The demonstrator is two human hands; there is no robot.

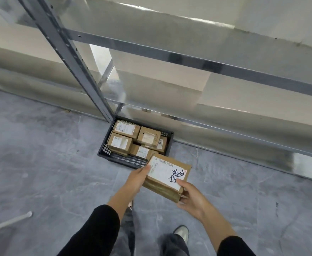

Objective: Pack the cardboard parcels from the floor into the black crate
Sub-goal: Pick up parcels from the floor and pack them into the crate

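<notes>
The cardboard parcel (167, 174) w/ white label is held in the air just above the black crate's (118, 159) near-right corner. Left hand (137, 179) grips its left edge, right hand (190, 197) its near corner. Approx. five parcels lie in the crate, on the grey floor (40, 163) beside a metal rack (88, 74).

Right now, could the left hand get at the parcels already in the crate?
Probably not: the left hand and right hand both hold a large parcel near the crate; it would need freeing first.
</notes>
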